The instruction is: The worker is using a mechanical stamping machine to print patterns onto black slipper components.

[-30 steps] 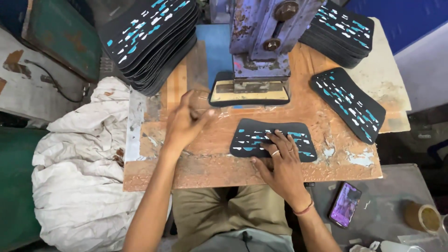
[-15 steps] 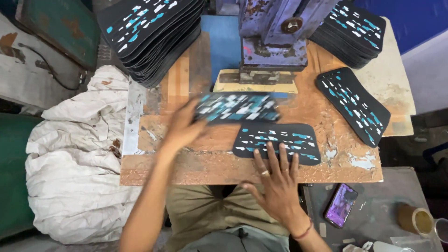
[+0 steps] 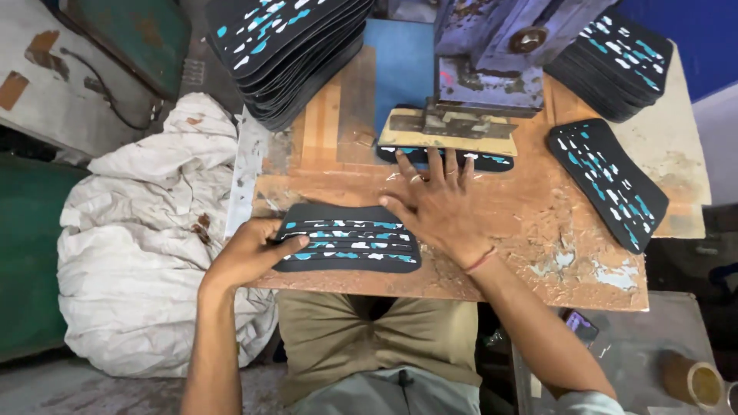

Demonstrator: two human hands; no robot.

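My left hand (image 3: 247, 253) grips the left end of a black foam sheet (image 3: 350, 238) printed with white and teal dashes, lying flat near the front edge of the worn wooden table (image 3: 538, 230). My right hand (image 3: 437, 201) lies flat with fingers spread, its fingertips on a second patterned sheet (image 3: 492, 160) that sits under the metal plate (image 3: 450, 129) of the purple press (image 3: 500, 46).
A tall stack of the same sheets (image 3: 288, 42) stands at the back left, another stack (image 3: 615, 65) at the back right, and a few lie at the right (image 3: 607, 180). A white crumpled cloth (image 3: 138, 246) hangs left of the table. A phone (image 3: 580, 327) and a tape roll (image 3: 692, 380) lie lower right.
My left hand put a sheet under the press plate, then came back to the near sheet. My right hand left the near sheet and reached forward onto the one under the press.
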